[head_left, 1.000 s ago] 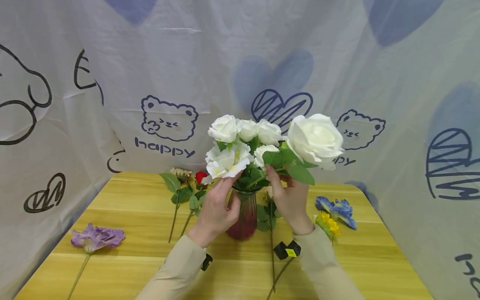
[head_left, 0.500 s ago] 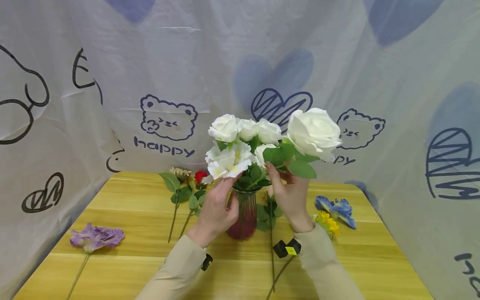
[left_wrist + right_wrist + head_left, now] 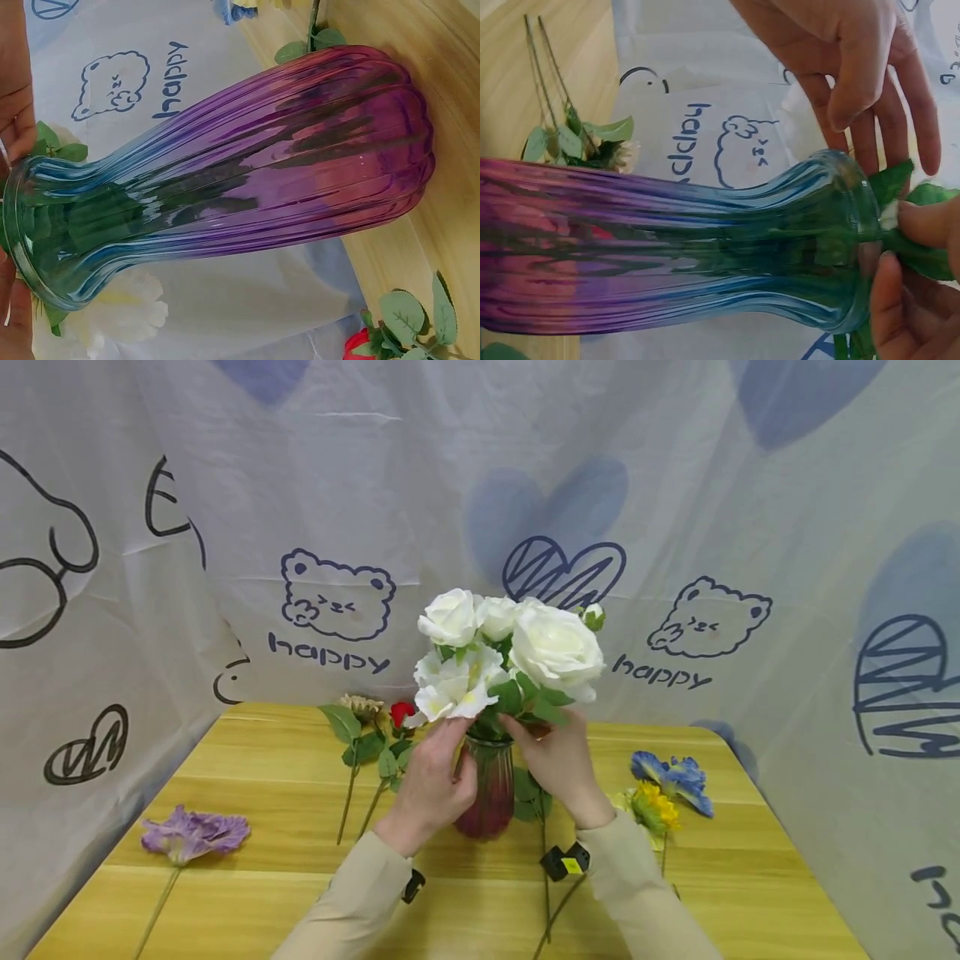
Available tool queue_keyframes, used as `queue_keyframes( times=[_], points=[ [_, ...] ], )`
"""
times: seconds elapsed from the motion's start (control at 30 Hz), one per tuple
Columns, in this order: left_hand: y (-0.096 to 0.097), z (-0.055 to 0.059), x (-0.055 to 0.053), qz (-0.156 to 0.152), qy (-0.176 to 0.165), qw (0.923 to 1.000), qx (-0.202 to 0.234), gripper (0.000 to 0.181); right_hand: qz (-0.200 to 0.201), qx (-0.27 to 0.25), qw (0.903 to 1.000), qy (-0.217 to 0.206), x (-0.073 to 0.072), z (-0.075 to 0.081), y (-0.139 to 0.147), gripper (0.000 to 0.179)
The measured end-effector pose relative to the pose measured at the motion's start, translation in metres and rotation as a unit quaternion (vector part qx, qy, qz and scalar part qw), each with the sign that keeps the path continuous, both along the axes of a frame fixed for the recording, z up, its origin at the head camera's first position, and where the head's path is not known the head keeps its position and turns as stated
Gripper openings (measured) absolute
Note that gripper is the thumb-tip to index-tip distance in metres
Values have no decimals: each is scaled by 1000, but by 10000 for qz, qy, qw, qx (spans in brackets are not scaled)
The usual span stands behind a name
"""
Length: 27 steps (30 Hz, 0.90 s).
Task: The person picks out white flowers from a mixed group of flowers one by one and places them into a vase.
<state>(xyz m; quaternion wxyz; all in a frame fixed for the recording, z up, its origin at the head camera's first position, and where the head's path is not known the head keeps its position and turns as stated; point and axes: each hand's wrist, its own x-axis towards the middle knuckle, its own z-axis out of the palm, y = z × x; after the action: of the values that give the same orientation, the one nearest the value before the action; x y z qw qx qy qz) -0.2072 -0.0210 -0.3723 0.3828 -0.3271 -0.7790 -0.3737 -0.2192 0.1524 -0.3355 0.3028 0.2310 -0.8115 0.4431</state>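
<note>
A ribbed glass vase (image 3: 486, 797) stands upright on the table, shading from blue-green at its neck to pink at its base; stems show inside it in the left wrist view. White roses (image 3: 450, 617) and a ruffled white flower (image 3: 450, 687) rise from it. At the vase mouth my right hand (image 3: 558, 764) pinches the leafy stem of a large white rose (image 3: 557, 647). In the right wrist view, thumb and fingers of that hand meet just above the rim. My left hand (image 3: 435, 777) is beside the rim, under the ruffled flower, its fingers (image 3: 855, 67) loosely extended.
On the wooden table (image 3: 285, 893) lie a purple flower (image 3: 195, 835) at left, a red rose (image 3: 401, 713) and a beige flower (image 3: 362, 706) behind left, and yellow (image 3: 655, 806) and blue (image 3: 675, 779) flowers at right. A printed cloth (image 3: 337, 485) hangs behind.
My right hand has moved left and slightly down with the large white rose, bringing its bloom in beside the other white roses. The left hand stays in place.
</note>
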Motion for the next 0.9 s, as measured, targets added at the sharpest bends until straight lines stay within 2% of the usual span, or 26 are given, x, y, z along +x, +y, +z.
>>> queue_keyframes(
  times=[0.17,0.3,0.43,0.53,0.67,0.77,0.9],
  points=[
    [-1,-2,0,-19,-43,10000,41,64,21,187,9998,-119,-1,-5,-1,50],
    [-1,-4,0,-14,125,9999,100,63,139,125,9998,14,0,-8,0,49],
    [-3,-6,-1,-6,238,9996,138,62,448,-299,9982,260,2,-11,3,52],
    [-4,-7,1,-72,170,9997,171,61,548,-789,9935,604,1,-15,6,48],
    [-7,-7,3,-152,94,9995,257,60,381,-1152,9882,931,2,-18,8,33],
    [-8,-7,5,-127,169,9993,302,57,233,-1168,9891,861,3,-20,7,25],
    [-10,-10,5,-149,458,9982,355,51,90,-984,9931,625,3,-25,4,21]
  ],
)
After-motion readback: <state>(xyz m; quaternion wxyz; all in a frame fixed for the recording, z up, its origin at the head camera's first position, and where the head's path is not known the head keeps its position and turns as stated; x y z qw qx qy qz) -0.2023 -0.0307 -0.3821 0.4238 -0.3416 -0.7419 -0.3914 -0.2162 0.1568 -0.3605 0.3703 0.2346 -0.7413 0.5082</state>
